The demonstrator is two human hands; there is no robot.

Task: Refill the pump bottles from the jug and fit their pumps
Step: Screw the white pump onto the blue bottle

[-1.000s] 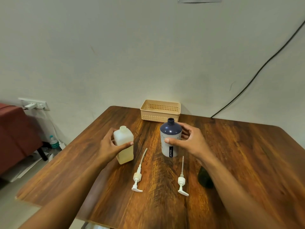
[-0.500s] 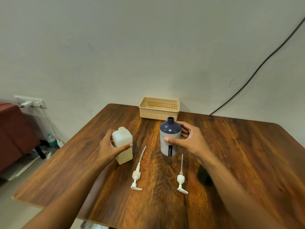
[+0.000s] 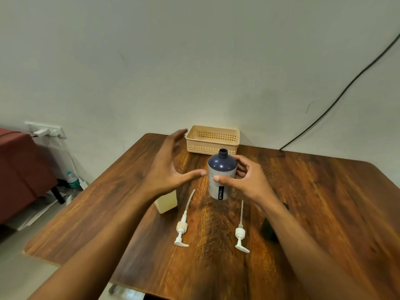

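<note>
The right hand [image 3: 249, 180] grips the dark, uncapped bottle [image 3: 221, 176] standing mid-table [image 3: 324, 202], thumb in front, fingers wrapped behind. The left hand [image 3: 166, 169] hovers spread open and empty, just left of the bottle, above the pale jug [image 3: 166, 202]. Two white pumps [image 3: 181, 230] [image 3: 240, 232] lie nearer. A basket [image 3: 213, 139] sits at the far edge.

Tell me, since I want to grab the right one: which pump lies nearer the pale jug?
The left pump: its tube tip almost reaches the pale jug. The other pump lies right of the dark bottle.
</note>
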